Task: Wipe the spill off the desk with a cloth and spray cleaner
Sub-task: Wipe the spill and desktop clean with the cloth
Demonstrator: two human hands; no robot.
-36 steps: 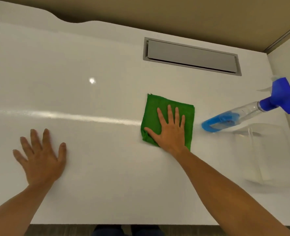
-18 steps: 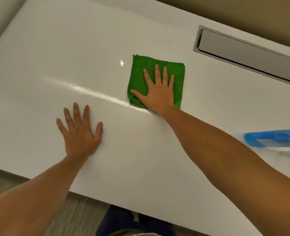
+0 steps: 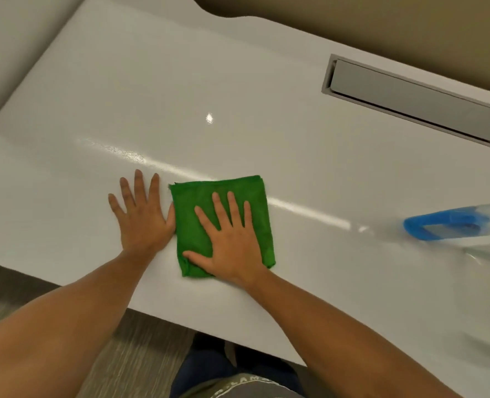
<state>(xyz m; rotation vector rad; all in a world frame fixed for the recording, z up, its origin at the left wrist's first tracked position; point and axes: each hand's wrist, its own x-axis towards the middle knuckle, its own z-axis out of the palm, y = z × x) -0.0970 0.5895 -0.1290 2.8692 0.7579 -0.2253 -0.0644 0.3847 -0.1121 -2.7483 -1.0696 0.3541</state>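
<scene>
Green folded cloth under flat right hand

Both forearms reach forward, bare. The left hand lies flat, palm down, fingers spread. The right hand lies flat too, fingers splayed, thumb out, just beside the left.

A green cloth, folded into a rough square, lies flat on a glossy white desk. The right hand presses on it, palm down, fingers spread — the cloth's far edge shows beyond the fingertips, its left edge touching the thumb side of the left hand, which lies flat on the desk. A clear spray bottle with blue liquid lies on its side, well to the right of the right hand's fingers — partly cut off, blurred.
</scene>
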